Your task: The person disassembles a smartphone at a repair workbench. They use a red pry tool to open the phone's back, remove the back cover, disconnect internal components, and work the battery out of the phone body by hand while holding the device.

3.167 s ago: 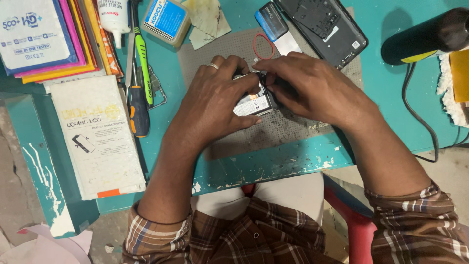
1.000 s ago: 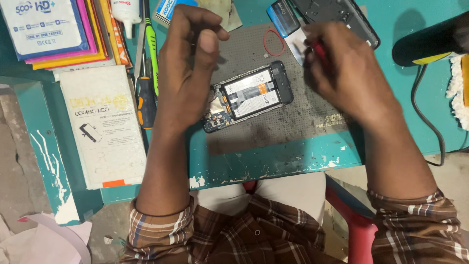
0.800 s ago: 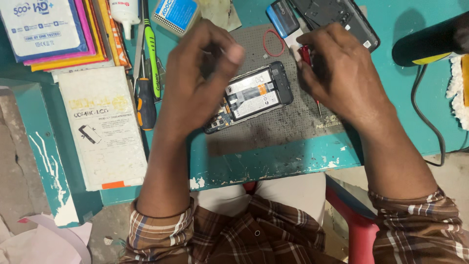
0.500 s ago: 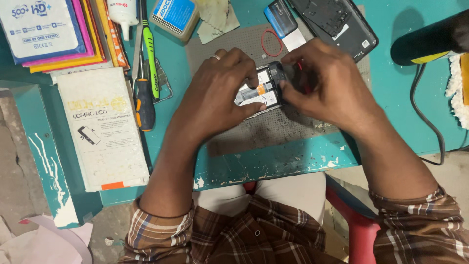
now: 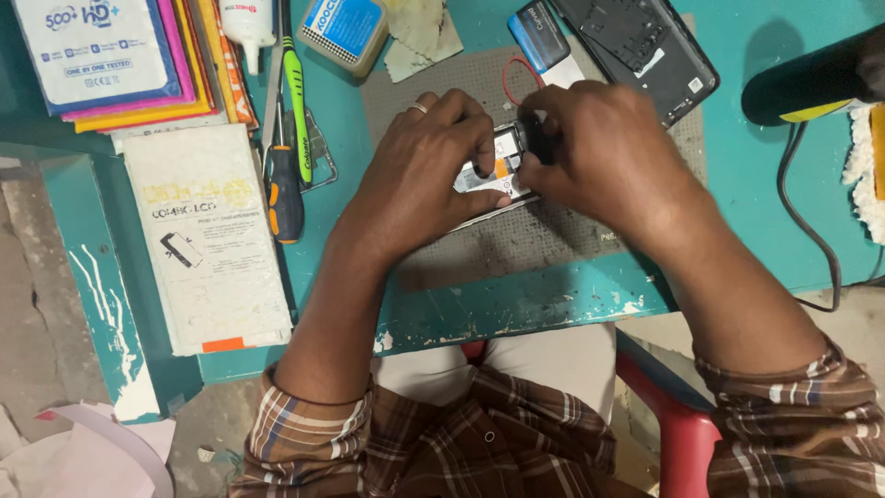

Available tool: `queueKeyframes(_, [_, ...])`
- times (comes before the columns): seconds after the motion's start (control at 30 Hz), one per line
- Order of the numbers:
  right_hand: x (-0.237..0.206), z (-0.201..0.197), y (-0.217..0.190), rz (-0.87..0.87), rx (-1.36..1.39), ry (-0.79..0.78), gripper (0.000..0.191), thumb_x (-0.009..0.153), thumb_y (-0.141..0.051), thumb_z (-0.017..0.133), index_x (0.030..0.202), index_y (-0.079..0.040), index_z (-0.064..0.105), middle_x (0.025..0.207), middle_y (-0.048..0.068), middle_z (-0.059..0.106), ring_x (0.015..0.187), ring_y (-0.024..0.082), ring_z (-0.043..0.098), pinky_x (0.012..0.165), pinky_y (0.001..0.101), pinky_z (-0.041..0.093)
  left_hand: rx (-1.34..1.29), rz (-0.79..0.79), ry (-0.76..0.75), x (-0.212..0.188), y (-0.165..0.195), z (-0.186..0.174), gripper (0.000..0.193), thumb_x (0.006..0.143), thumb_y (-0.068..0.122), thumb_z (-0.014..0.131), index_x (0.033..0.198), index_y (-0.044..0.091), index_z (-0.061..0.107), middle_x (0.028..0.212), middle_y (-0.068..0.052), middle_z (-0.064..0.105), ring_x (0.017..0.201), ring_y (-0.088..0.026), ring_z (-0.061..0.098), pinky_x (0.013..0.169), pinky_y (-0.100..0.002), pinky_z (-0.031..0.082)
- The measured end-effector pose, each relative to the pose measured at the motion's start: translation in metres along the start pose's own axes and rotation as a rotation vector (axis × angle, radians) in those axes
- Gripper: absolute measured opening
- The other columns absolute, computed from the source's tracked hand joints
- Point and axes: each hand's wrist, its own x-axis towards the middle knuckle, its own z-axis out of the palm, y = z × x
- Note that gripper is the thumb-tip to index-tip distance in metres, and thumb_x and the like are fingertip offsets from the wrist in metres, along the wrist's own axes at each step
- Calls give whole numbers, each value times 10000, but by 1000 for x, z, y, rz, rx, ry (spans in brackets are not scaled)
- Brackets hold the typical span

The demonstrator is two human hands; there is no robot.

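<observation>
Opened phone [image 5: 498, 166], insides bared, mostly hidden under left hand [image 5: 429, 171], right hand [image 5: 604, 157]

A person seen from above wears a brown plaid shirt with cream and rust-red lines, its sleeves rolled up past the forearms. Light beige trousers show at the lap. The left hand [image 5: 419, 171] has a plain metal ring on one finger; the right hand [image 5: 604, 152] is bare.

A teal bench [image 5: 516, 309] with chipped, scuffed paint filled the upper frame; cracked grey floor [image 5: 37, 304] lay lower left, a red chair [image 5: 678, 433] at bottom.
</observation>
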Motion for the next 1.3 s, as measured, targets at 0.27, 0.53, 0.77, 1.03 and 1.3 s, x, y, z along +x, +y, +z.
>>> queueKeyframes(0.27, [19, 3, -11, 41, -43, 1, 375, 669, -189, 890, 951, 19, 755, 823, 239, 719, 787, 410, 715, 773, 486, 585, -30, 2, 5, 0, 0, 0, 442, 670, 254, 950, 881, 84, 600, 1041, -76, 584, 1034, -310, 589, 927, -482, 469])
queueKeyframes(0.53, [4, 11, -8, 22, -75, 94, 169, 851, -60, 782, 1004, 10, 759, 861, 212, 721, 792, 368, 723, 774, 458, 601, -24, 1, 15, 0, -3, 4, 439, 676, 262, 950, 883, 96, 600, 1015, -60, 585, 1017, -286, 602, 955, -495, 465])
queueKeyframes(0.77, [1, -18, 17, 116, 251, -39, 212, 865, -48, 726, 1067, 16, 736, 816, 154, 717, 678, 266, 719, 640, 404, 557, 35, 22, 5, -1, -2, 2, 503, 678, 300, 958, 977, 113, 599, 1068, -63, 593, 1083, -313, 581, 941, -492, 462])
queueKeyframes(1.03, [9, -12, 24, -238, 129, 18, 291, 789, -26, 776, 1063, 34, 702, 1015, 172, 642, 972, 355, 638, 819, 456, 549, 110, -28, -68, 2, 5, 2, 771, 551, 380, 994, 1107, 76, 554, 1093, -113, 579, 1103, -351, 547, 936, -503, 434])
queueKeyframes(1.3, [12, -5, 28, -190, 122, -8, 261, 783, -33, 798, 1027, 15, 720, 979, 164, 639, 926, 351, 644, 776, 470, 541, 127, -25, -74, 3, 4, 2, 772, 544, 389, 997, 1098, 73, 562, 1082, -114, 577, 1096, -347, 548, 945, -500, 437])
